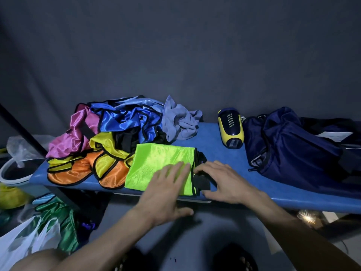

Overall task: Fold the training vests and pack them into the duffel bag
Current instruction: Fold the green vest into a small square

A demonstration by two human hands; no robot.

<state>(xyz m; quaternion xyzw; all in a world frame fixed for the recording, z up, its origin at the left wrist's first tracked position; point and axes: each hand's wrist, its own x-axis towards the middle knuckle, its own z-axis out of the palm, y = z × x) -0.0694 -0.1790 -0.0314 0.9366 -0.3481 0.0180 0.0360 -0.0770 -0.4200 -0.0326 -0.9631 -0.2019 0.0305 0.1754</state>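
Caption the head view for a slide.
Both hands, left hand and right hand, flatten a neon green vest beside the open duffel bag.

a blue bench runs across mid-frame. on it, left to right: a vest pile, a green vest at the front edge, a grey cloth, a yellow bottle lying down, a navy bag at right.
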